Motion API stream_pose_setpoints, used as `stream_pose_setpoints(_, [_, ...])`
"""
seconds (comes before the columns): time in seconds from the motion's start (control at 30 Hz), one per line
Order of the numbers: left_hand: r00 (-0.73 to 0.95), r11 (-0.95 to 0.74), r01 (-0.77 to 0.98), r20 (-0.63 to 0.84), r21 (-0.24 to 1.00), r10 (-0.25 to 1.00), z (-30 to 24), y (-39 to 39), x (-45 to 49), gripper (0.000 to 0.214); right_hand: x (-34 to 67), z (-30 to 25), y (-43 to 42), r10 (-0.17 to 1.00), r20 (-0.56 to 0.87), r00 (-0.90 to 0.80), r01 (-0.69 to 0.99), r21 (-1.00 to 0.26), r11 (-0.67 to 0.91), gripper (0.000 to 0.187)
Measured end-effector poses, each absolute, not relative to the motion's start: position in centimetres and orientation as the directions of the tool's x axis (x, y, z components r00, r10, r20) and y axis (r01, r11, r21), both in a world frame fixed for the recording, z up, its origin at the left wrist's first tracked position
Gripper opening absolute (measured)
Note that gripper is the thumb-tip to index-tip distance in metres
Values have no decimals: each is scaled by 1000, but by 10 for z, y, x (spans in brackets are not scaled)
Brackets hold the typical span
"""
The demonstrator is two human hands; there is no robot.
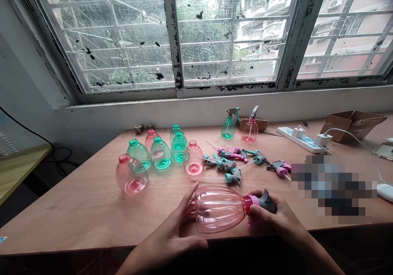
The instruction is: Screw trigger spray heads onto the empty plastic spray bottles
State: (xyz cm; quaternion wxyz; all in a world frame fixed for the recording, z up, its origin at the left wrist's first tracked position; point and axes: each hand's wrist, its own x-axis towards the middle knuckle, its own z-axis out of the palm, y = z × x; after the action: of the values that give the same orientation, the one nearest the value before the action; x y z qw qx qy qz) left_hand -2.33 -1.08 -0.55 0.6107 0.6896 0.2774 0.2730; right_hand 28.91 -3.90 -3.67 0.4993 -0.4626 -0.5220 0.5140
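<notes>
A clear pink plastic bottle (217,207) lies on its side at the near edge of the wooden table (86,201). My left hand (176,230) cups its base, fingers wrapped around it. My right hand (273,217) is closed on the grey and pink spray head (264,201) sitting at the bottle's neck. Beyond them lie several loose spray heads (229,162) with thin tubes.
Several empty green and pink bottles (159,154) stand grouped left of centre. Two bottles fitted with spray heads (239,125) stand near the window sill. A white power strip (302,140), a cardboard box (350,123) and a blurred patch are at the right.
</notes>
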Motion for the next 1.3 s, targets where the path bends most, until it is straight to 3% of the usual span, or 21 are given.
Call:
stream_pose_setpoints(0.23, [704, -57, 47, 8, 997, 710, 0, -11, -21, 91, 288, -36, -39, 997, 45, -65, -57, -997, 41, 40])
stream_pose_setpoints(0.6, [707, -90, 60, 21, 994, 706, -5, -9, -23, 100, 286, -35, -40, 998, 52, -44, -55, -997, 49, 39])
stream_pose_setpoints(0.93, [713, -89, 56, 23, 994, 701, -4, -10, -23, 93, 284, -32, -41, 998, 47, -34, -45, -998, 45, 40])
stream_pose_setpoints(1.13, [685, -99, 88, 12, 991, 729, -4, -10, -24, 104, 284, -31, -41, 999, 37, -29, -42, -998, 36, 40])
stream_pose_setpoints(1.3, [689, -76, 87, -5, 993, 725, -4, -10, -24, 95, 285, -34, -40, 998, 41, -47, -51, -998, 39, 40])
